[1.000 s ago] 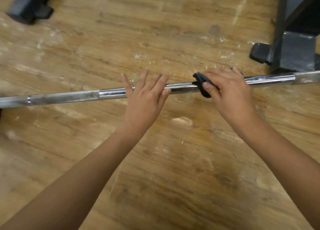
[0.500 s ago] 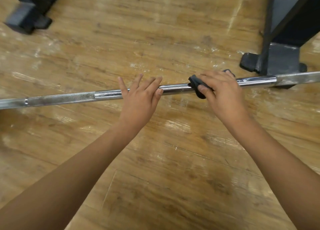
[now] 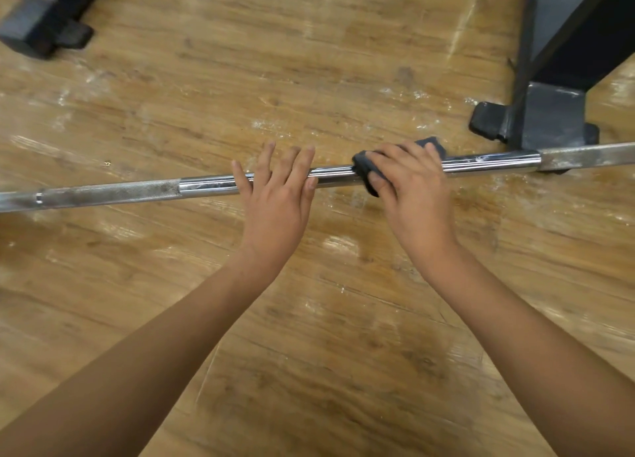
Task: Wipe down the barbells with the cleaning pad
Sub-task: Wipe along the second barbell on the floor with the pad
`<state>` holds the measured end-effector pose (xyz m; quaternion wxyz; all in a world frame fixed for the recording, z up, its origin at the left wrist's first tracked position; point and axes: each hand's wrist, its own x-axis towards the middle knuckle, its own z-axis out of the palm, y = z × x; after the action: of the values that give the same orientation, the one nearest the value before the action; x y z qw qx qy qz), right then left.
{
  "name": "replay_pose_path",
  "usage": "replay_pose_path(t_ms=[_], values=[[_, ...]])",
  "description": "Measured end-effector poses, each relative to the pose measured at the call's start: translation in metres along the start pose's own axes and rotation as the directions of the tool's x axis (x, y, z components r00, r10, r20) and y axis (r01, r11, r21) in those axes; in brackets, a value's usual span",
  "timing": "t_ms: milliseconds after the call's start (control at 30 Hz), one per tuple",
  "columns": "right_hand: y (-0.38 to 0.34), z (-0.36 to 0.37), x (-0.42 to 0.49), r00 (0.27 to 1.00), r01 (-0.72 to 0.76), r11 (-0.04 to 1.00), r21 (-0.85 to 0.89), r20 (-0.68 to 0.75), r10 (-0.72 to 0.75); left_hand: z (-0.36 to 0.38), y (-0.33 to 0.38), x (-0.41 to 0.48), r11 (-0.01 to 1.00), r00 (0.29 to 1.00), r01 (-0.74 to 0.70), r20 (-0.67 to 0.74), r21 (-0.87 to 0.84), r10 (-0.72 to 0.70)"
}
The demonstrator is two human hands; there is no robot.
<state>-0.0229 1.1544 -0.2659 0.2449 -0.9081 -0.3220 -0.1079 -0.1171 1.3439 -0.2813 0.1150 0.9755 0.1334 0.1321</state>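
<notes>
Head view looked down on a long steel barbell [image 3: 206, 185] running from the left edge of the picture to the right, above a worn wooden floor [image 3: 309, 319]; what carried the bar could not be told. The left hand [image 3: 275, 199] lay flat on the smooth chrome middle, just right of a dull knurled stretch, its fingers straight, spread and gripping nothing. The right hand [image 3: 415, 188] sat just beside it on the bar, fingers curled over a dark cleaning pad [image 3: 366, 168] and thumb tucked beneath, so the pad was clamped round the shaft with one corner poking out on the far side. Beyond that hand a black rack foot [image 3: 549, 120] stood on the floor near the bar's matt, streaked right-hand section, and another dark foot [image 3: 37, 27] sat at the far left corner of the floor. The step in hand appeared to be rubbing the chrome portion. To do it well, the pad would probably need to wrap as much of the shaft as possible and travel in long, firm strokes, while the flat left palm steadied the bar or rolled it to bring the underside round. The knurled and streaked stretches looked likely to want harder, repeated passes.
</notes>
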Motion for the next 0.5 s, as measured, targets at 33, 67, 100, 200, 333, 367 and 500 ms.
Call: replay_pose_path(t_ms=[33,67,100,200,333,367,500], values=[[-0.005,0.003,0.001,0.999,0.038,0.999,-0.012,0.013,-0.037,0.003,0.003,-0.005,1.0,1.0,0.004,-0.014,-0.002,-0.004],[-0.009,0.004,0.001,0.997,0.076,0.997,-0.021,0.024,-0.076,0.006,0.006,-0.01,1.0,1.0,-0.001,-0.024,0.0,0.001],[-0.009,0.003,0.0,0.994,0.104,0.994,-0.023,0.031,-0.103,0.008,0.008,-0.015,1.0,1.0,-0.008,-0.027,-0.002,0.008],[0.004,-0.007,-0.011,0.997,0.075,0.997,-0.032,-0.007,-0.075,0.006,0.011,-0.024,0.999,1.0,-0.002,-0.022,-0.042,0.001],[0.0,-0.005,-0.021,0.998,-0.044,0.998,-0.041,-0.054,0.041,0.002,0.012,-0.031,1.0,1.0,-0.013,-0.009,-0.015,0.012],[-0.006,-0.002,-0.023,0.997,-0.045,0.998,-0.047,-0.058,0.042,0.002,0.012,-0.033,1.0,1.0,-0.019,-0.006,-0.004,0.019],[-0.008,0.004,-0.041,0.992,0.107,0.991,-0.083,-0.051,-0.111,0.0,0.014,-0.04,0.998,0.999,-0.034,0.003,0.053,0.033]])
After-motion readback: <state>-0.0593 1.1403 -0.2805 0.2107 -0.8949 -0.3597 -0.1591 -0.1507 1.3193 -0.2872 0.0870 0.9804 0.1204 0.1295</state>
